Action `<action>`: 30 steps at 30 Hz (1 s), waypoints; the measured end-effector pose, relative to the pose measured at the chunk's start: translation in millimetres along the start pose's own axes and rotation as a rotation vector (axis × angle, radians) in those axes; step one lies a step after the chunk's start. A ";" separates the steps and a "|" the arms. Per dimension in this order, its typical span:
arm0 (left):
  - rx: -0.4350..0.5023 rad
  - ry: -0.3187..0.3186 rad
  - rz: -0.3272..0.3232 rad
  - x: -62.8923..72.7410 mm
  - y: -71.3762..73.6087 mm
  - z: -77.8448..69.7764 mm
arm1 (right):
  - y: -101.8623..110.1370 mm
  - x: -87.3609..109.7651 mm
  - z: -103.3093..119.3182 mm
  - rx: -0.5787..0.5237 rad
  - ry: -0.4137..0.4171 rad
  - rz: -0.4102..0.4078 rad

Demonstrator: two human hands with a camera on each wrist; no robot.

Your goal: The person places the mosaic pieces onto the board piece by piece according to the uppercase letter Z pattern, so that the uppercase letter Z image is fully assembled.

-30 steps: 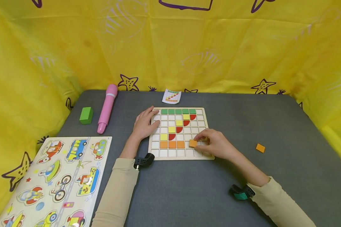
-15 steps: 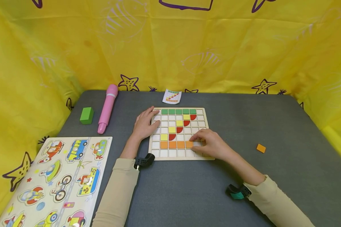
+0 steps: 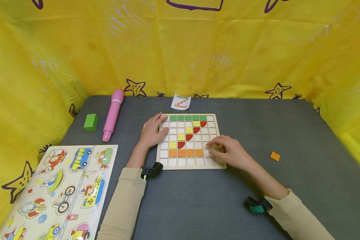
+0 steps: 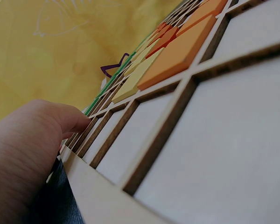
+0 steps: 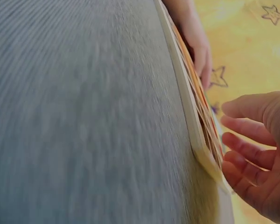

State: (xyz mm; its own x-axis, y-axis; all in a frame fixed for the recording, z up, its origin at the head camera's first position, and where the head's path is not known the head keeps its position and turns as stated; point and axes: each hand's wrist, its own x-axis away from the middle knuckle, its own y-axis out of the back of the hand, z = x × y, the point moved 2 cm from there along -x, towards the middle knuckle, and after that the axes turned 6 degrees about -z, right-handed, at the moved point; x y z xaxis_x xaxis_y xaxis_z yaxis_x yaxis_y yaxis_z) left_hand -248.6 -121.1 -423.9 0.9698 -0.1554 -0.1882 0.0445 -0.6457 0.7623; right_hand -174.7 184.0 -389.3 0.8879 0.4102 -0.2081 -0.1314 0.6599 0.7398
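Observation:
A wooden grid board point(image 3: 195, 167) lies mid-table, its cells partly filled with coloured tiles. Green squares point(image 3: 188, 118) line the far row, and yellow squares point(image 3: 181, 137) beside red quarter-circles point(image 3: 189, 137) step diagonally down. Several orange squares point(image 3: 181, 153) sit side by side in a nearer row. My left hand point(image 3: 152, 131) rests on the board's left edge, fingers and thumb over its border cells. Over the right side of the board is my right hand point(image 3: 230, 152), fingers loosely bent, thumb and fingertips apart with nothing between them. One loose orange square tile point(image 3: 275, 156) lies to its right.
Behind the board lies a small pattern card point(image 3: 181, 102). To the left are a pink microphone-shaped toy point(image 3: 113, 115), a green block point(image 3: 91, 122) and a large vehicle puzzle board point(image 3: 108, 180). Yellow curtain point(image 3: 180, 50) surrounds the grey table point(image 3: 198, 203).
My right hand set an orange square into the row beside the other orange ones, let go of it and drew back slightly to the right. The left hand stayed put.

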 end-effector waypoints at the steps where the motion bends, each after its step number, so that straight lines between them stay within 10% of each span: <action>1: 0.000 -0.002 -0.001 0.2 0.3 -0.2 | 2.9 2.1 -2.9 0.010 0.001 -0.014; 30: 0.088 0.048 -0.058 -1.5 0.9 -0.3 | 105.3 95.9 -74.7 0.270 -0.214 -0.136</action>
State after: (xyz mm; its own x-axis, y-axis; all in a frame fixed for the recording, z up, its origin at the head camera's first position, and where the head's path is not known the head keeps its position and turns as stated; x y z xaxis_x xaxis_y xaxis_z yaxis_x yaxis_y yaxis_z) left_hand -249.9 -121.2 -422.7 0.9766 -0.0811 -0.1994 0.0821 -0.7161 0.6932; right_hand -136.3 339.8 -379.2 0.9652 0.1701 -0.1988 0.0900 0.4976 0.8627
